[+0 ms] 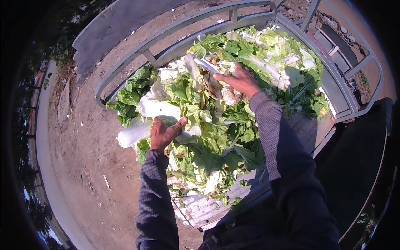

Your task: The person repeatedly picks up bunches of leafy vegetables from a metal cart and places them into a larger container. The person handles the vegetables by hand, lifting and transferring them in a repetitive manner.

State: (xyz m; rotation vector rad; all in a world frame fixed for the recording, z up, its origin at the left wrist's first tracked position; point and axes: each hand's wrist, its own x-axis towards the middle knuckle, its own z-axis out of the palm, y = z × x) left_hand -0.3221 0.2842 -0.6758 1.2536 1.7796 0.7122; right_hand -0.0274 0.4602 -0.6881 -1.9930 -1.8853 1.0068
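Note:
A big heap of loose Chinese cabbage leaves [216, 135], green with thick white ribs, fills much of the metal cart bed [329, 89]. My left hand [166, 133] rests at the heap's left side, thumb stretched away from the fingers, whose tips are partly hidden. Beside it lies a broad white leaf stalk [135, 133], sticking out past the pile. Farther back and to the right, my right hand [241, 82] lies on the leaves with thumb and forefinger spread. Brownish, wilted leaves [213, 86] are just under its thumb.
A grey metal rail [141, 48] curves round the far and left sides of the cart. At the far right stand a dark seat [339, 45] and handlebars. Bare dirt ground [89, 146] lies to the left, with a grey slab [108, 31] behind.

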